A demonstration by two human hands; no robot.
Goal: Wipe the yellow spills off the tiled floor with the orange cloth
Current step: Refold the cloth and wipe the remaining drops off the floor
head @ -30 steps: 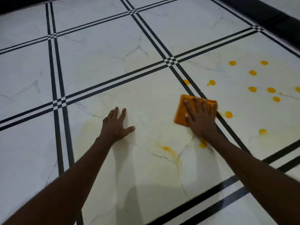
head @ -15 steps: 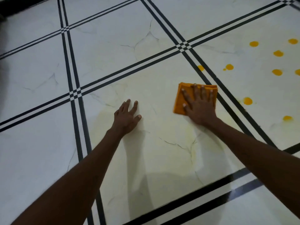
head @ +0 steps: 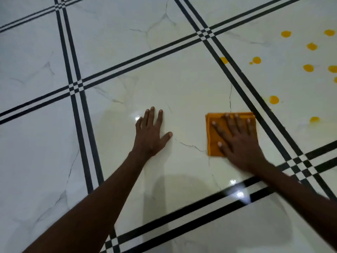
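Observation:
My right hand [head: 238,141] lies flat, fingers spread, on a folded orange cloth [head: 212,136] and presses it to the white tiled floor [head: 182,92]. The cloth sits in the near right part of the centre tile, just left of a black double stripe. My left hand [head: 151,131] rests palm down on the same tile, holding nothing, about a hand's width left of the cloth. Several round yellow spills [head: 273,99] dot the tile to the right, beyond the stripe. One small spill [head: 224,60] sits on the stripe farther away.
Black double stripes [head: 78,88] cross the floor between the tiles. Thin grey veins and a crack line [head: 189,145] run through the centre tile. A faint yellowish film [head: 116,125] covers that tile around my hands. Bright glints [head: 237,193] show on the near stripe.
My right hand has slid the cloth back toward me across the centre tile. The smear and spot near my right wrist are gone. The view has shifted, with fewer spills in frame.

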